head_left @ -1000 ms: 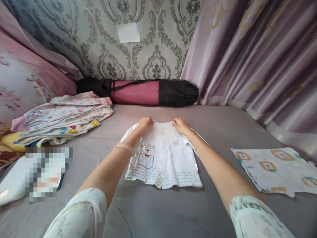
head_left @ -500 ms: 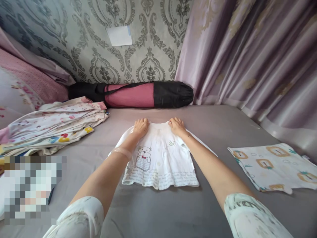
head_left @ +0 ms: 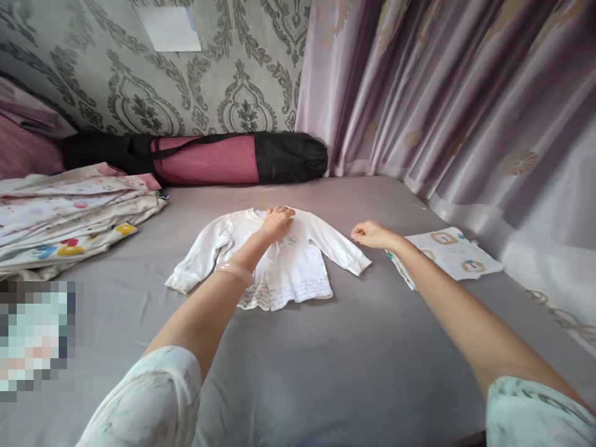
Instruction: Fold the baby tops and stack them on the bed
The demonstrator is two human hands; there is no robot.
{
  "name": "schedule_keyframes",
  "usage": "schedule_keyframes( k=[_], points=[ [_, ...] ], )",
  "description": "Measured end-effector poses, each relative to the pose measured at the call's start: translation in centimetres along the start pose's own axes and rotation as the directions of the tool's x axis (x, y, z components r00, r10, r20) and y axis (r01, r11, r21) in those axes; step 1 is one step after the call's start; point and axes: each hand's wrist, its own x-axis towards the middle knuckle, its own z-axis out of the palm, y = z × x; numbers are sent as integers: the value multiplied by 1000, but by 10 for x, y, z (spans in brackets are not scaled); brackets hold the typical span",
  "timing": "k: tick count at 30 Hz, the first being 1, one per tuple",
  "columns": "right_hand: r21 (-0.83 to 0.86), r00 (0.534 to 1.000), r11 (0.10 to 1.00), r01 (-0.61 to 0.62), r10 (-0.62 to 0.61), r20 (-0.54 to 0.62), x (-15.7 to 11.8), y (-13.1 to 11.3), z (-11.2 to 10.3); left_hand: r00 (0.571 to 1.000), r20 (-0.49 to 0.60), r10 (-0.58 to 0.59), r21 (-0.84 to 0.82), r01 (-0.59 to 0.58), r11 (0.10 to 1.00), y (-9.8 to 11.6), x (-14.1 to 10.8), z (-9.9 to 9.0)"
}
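A small white long-sleeved baby shirt [head_left: 298, 273] lies spread on the grey bed sheet, its sleeves out to both sides. Printed lettering runs along its hem, and a small bee shows on the chest. My left hand [head_left: 278, 222] rests on the shirt just below the neckline, fingers stretched out. The forearm, with a pale bangle [head_left: 234, 271], covers part of the shirt front. My right hand [head_left: 374, 235] is off the shirt, above and right of the sleeve cuff [head_left: 359, 266]. Its fingers are curled together, with nothing visible in them.
At the left lies a pile of printed baby clothes [head_left: 79, 217]. A folded lion-print cloth [head_left: 459, 254] lies at the right, partly behind my right forearm. A pink and black rolled mat bag [head_left: 209, 160] lies along the wall, beside the purple curtain [head_left: 372, 87].
My right hand has left the shirt's shoulder and moved right, past the sleeve. My left hand has shifted from the left shoulder towards the middle of the neckline. The view has turned right.
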Motion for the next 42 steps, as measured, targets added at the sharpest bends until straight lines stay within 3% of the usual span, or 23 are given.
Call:
schedule_keyframes(
  k=[5,11,15,17,24,27,30,34,42],
  points=[
    [-82,995,993,-80,85,55,-35,5,4,992,-90,90,-148,-103,984,19,16,35],
    [-43,990,990,-132,134,49,-37,-2,11,970,-233,66,-319,-141,937,13,19,63],
    [128,981,980,-153,134,142,-29,7,13,968,-238,73,-322,-150,935,11,19,65],
    [218,982,963,-158,130,136,-27,8,9,967,-242,76,-321,-153,934,11,19,64],
    [544,972,833,-102,199,-122,-26,-3,-19,986,-157,49,-239,-86,967,18,16,55],
    [586,958,807,-75,222,-182,-21,3,-22,997,-83,-5,-197,-12,980,24,14,49],
    [440,940,886,-144,262,-220,-13,16,-15,999,1,-54,-163,54,985,32,11,43],
    [73,940,978,-196,209,-269,-9,23,-4,994,67,-85,-106,92,990,38,9,40],
    [-327,948,911,-252,164,-274,-20,-5,6,992,74,-104,-49,107,993,41,9,42]
  ],
)
